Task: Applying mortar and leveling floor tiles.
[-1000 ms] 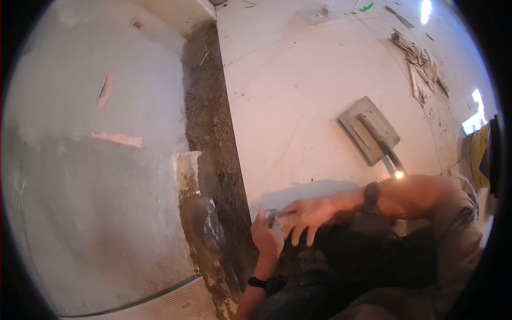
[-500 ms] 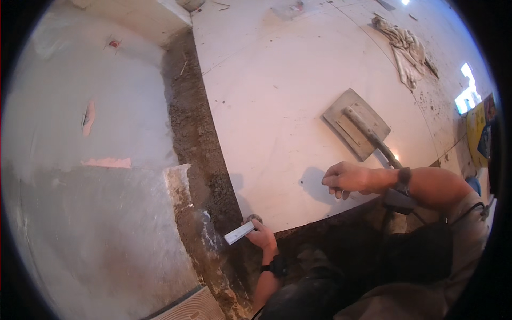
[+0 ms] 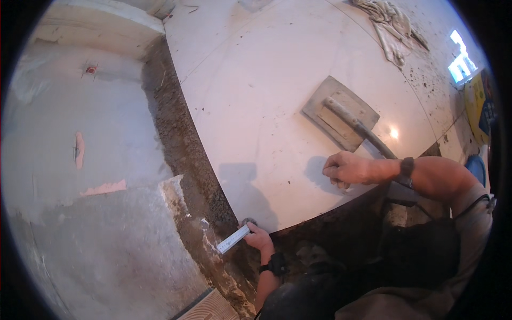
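Observation:
Near the tile's near-left corner, my left hand (image 3: 259, 238) is closed around a short white folding rule (image 3: 233, 238). The rule juts left over the dark gap between floor and wall. A small round dark piece (image 3: 248, 221) sits at the corner by my fingertips; I cannot tell what it is. My right hand (image 3: 349, 167) hovers over the large pale tile (image 3: 266, 128), fingers curled together; whatever they hold, if anything, is hidden. Beyond it a plastering trowel (image 3: 319, 105) lies on the tile, its handle pointing toward my right forearm.
A grey plastered wall (image 3: 106, 234) stands left, beside a strip of rough mortar (image 3: 184, 138). A crumpled rag (image 3: 392, 32) lies at the far right, near crumbs of debris. A yellow bag (image 3: 474, 106) stands at the right edge. A ridged tile piece (image 3: 210, 306) is at the lower left.
The view has shifted, so the trowel and rag appear further up and left. The rule has tilted slightly in my left hand and shows its markings. My right hand stays curled above the tile.

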Available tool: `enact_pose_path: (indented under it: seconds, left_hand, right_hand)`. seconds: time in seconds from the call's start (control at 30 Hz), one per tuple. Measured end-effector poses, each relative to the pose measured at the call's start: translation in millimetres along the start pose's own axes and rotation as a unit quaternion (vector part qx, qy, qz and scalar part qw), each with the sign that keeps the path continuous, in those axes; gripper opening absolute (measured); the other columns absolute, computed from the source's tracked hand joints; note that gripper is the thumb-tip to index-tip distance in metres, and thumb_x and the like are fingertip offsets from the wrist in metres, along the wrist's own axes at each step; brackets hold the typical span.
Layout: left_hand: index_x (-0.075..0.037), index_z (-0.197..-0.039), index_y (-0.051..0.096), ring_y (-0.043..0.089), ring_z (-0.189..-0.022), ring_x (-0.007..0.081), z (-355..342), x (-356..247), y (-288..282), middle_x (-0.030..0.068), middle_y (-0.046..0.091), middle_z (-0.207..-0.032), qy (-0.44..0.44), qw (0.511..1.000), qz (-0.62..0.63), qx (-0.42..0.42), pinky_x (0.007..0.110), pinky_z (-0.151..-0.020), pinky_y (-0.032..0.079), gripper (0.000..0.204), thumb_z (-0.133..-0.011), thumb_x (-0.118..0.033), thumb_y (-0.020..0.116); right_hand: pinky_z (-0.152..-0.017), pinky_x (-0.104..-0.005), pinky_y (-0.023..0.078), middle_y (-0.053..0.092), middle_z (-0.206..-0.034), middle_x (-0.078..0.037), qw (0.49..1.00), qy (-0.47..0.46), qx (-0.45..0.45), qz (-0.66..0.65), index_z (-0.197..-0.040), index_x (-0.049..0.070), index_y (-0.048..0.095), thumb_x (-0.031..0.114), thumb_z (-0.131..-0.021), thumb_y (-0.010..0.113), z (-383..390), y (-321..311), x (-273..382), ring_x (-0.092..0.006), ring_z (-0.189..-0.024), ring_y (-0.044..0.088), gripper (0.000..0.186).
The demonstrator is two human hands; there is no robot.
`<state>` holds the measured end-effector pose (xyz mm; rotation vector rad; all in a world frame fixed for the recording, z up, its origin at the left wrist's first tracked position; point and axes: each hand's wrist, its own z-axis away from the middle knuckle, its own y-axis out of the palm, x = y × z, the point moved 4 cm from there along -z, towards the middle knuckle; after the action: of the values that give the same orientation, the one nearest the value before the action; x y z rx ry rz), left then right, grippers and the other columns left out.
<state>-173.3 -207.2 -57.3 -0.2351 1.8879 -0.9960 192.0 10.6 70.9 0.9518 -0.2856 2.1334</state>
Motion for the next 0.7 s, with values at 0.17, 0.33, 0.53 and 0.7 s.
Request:
enact_pose_path:
  seconds: [0.17, 0.33, 0.53, 0.7]
  left_hand:
    - [0.010, -0.123, 0.049, 0.060, -0.099, 0.0357, -0.2, -8.6, -1.5, 0.0256, 0.059, -0.113, -0.001, 1.000, 0.013, 0.023, 0.041, -0.090, 0.048, 0.038, -0.094, -0.013, 0.054]
    - [0.010, -0.122, 0.049, 0.060, -0.095, 0.0307, 0.1, -10.3, -2.0, 0.0214, 0.060, -0.109, -0.022, 0.998, 0.048, 0.028, 0.039, -0.086, 0.050, 0.035, -0.094, -0.010, 0.054]
    - [0.008, -0.123, 0.049, 0.061, -0.095, 0.0279, 0.7, -12.3, -7.0, 0.0198, 0.060, -0.109, -0.029, 0.995, 0.084, 0.037, 0.036, -0.086, 0.050, 0.035, -0.093, -0.008, 0.055]
    - [0.009, -0.127, 0.046, 0.055, -0.114, 0.0323, 34.4, -28.4, -50.0, 0.0236, 0.055, -0.125, 0.057, 0.997, -0.010, 0.045, 0.041, -0.101, 0.041, 0.048, -0.087, -0.011, 0.063]
  right_hand:
    - [-0.060, -0.0286, 0.049, 0.061, -0.078, -0.006, 1.000, -0.018, -0.012, 0.003, -0.100, -0.005, 0.061, 0.019, -0.094, 0.054, -2.8, -1.2, -5.1, -0.0141, -0.063, 0.057, 0.026]
    - [-0.062, -0.0320, 0.050, 0.065, -0.074, -0.012, 0.988, -0.110, -0.093, 0.060, -0.096, -0.005, 0.063, 0.017, -0.091, 0.057, 1.0, -16.8, 1.6, -0.0193, -0.067, 0.062, 0.024]
    - [-0.075, -0.0409, 0.050, 0.066, -0.086, -0.019, 0.936, -0.148, -0.246, 0.203, -0.098, 0.000, 0.064, 0.016, -0.087, 0.059, 23.8, -68.5, -10.4, -0.0311, -0.081, 0.065, 0.021]
    - [-0.077, -0.0424, 0.051, 0.063, -0.093, -0.020, 0.843, -0.137, -0.356, 0.379, -0.101, 0.002, 0.062, 0.025, -0.087, 0.062, 67.7, -106.3, -48.1, -0.0359, -0.086, 0.063, 0.027]
